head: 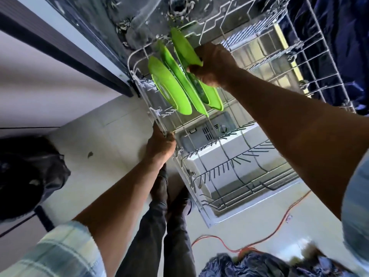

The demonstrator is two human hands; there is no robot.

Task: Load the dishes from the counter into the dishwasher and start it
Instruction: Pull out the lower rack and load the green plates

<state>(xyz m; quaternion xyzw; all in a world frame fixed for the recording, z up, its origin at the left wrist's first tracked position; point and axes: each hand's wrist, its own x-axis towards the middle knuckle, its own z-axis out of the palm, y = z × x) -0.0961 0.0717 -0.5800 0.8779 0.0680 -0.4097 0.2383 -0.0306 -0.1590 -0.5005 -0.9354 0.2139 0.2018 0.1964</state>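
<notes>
Loading step: right hand [213,66] grasps green plate [182,47], slotting it into lower rack [191,176]; left hand [159,145] clenches the rack rim. Next: seat plate between tines, then release.

Right hand [212,65] fingers mostly hidden behind the green plate [183,47] it pinches. Left hand [160,145] fingertips lost behind the lower rack [157,120] rim it grips. Upper rack [311,37] cut by top edge. Dark bag [259,264] at bottom edge blurred and cropped. Dispenser [207,132] markings too small to read.

A pale, glossy floor [111,136] carries a thin orange electric cable [279,218]; a crumpled black plastic bag [30,172] lies at the left.
</notes>
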